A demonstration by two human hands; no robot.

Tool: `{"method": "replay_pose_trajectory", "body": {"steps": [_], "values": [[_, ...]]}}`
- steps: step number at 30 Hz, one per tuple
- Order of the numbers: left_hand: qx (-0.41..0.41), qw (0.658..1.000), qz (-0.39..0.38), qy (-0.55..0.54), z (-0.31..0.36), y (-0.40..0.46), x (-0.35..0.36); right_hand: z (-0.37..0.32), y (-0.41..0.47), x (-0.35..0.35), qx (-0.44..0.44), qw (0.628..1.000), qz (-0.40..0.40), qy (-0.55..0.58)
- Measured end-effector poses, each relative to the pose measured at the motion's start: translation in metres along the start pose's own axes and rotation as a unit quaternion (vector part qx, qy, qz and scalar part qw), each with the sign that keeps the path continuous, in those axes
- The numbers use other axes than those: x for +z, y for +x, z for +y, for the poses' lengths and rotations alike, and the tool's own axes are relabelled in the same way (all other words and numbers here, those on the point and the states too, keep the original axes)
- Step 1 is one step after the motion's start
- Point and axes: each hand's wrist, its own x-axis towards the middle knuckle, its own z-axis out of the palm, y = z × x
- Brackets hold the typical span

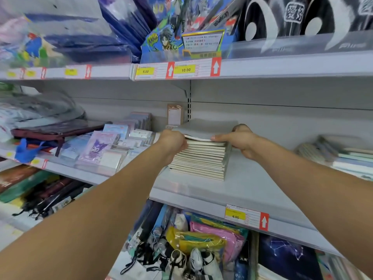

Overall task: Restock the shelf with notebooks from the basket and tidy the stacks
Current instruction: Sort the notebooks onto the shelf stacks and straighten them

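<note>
Both arms are stretched out to the middle shelf (252, 190), and the stack of notebooks (201, 156) sits right between the two hands. The left hand (174, 143) is curled against the stack's left front corner, fingers tucked in around the upper notebooks. The right hand (240, 141) clamps the right side near the top, thumb lying flat along the front edge of the top notebook (205, 128) and fingers wrapped round the far side. So both hands are holding the pile, neither is spread wide.

The notebooks are thin, soft-covered things with pale cream page edges, all lying flat, a bit fanned out toward the bottom so the front edges step forward. The top one has a plain matte grey cover and its front edge lifts slightly off the rest.

The shelf is smooth light grey metal with a clear plastic strip along the front, carrying a yellow price tag (236, 216) reading 6.00. Left of the stack there are shiny cellophane-wrapped sticker packs (99, 146) with a purple cartoon character. Far right, another low pile of notebooks (347, 158), blurry. Below, a heap of folded umbrellas (193, 257).
</note>
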Motion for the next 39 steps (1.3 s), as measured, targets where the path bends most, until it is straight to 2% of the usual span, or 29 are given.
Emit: {"method": "replay_pose_trajectory", "body": {"steps": [5,8,11,13,16,18,19,20,21,22,24,25,27,29,33,35,37,39], "values": [[0.064,0.985,0.036,0.159,-0.012,0.009,0.005,0.014,0.006,0.006,-0.065,0.998,0.004,-0.026],[0.050,0.981,0.030,0.183,-0.019,0.012,0.002,0.017,0.007,0.014,-0.086,0.987,0.045,-0.131],[0.083,0.973,-0.007,0.214,-0.030,0.013,-0.003,0.020,-0.003,0.024,-0.088,0.968,0.080,-0.222],[0.116,0.972,-0.024,0.201,-0.041,-0.002,-0.009,0.028,-0.021,0.030,-0.124,0.952,0.123,-0.250],[0.172,0.970,0.019,0.173,-0.076,-0.041,-0.025,0.060,-0.084,0.050,-0.280,0.924,0.206,-0.161],[0.184,0.962,0.019,0.202,-0.129,-0.072,-0.039,0.104,-0.139,0.070,-0.325,0.918,0.208,-0.088],[0.157,0.964,0.004,0.213,-0.163,-0.091,-0.047,0.137,-0.164,0.082,-0.306,0.933,0.170,-0.086],[0.096,0.970,-0.019,0.221,-0.201,-0.113,-0.055,0.176,-0.186,0.093,-0.256,0.955,0.108,-0.104],[0.032,0.973,-0.045,0.225,-0.241,-0.133,-0.062,0.220,-0.206,0.104,-0.174,0.974,0.029,-0.146],[-0.043,0.966,-0.073,0.244,-0.279,-0.157,-0.070,0.263,-0.228,0.113,-0.063,0.977,-0.061,-0.197],[-0.169,0.934,-0.117,0.292,-0.343,-0.201,-0.089,0.335,-0.273,0.120,0.142,0.928,-0.196,-0.282],[-0.213,0.915,-0.137,0.314,-0.367,-0.218,-0.096,0.358,-0.294,0.120,0.195,0.904,-0.232,-0.301],[-0.251,0.871,-0.175,0.384,-0.386,-0.240,-0.105,0.380,-0.328,0.119,0.232,0.867,-0.286,-0.335],[-0.227,0.825,-0.225,0.465,-0.379,-0.248,-0.112,0.380,-0.343,0.118,0.219,0.848,-0.296,-0.382],[-0.190,0.755,-0.307,0.548,-0.342,-0.255,-0.116,0.378,-0.345,0.123,0.237,0.886,-0.243,-0.314],[-0.184,0.721,-0.337,0.577,-0.327,-0.256,-0.119,0.380,-0.348,0.130,0.266,0.891,-0.230,-0.286],[-0.175,0.701,-0.356,0.593,-0.315,-0.256,-0.125,0.387,-0.353,0.137,0.278,0.901,-0.223,-0.249],[-0.153,0.702,-0.353,0.600,-0.311,-0.252,-0.134,0.391,-0.357,0.150,0.296,0.915,-0.221,-0.165]]}}
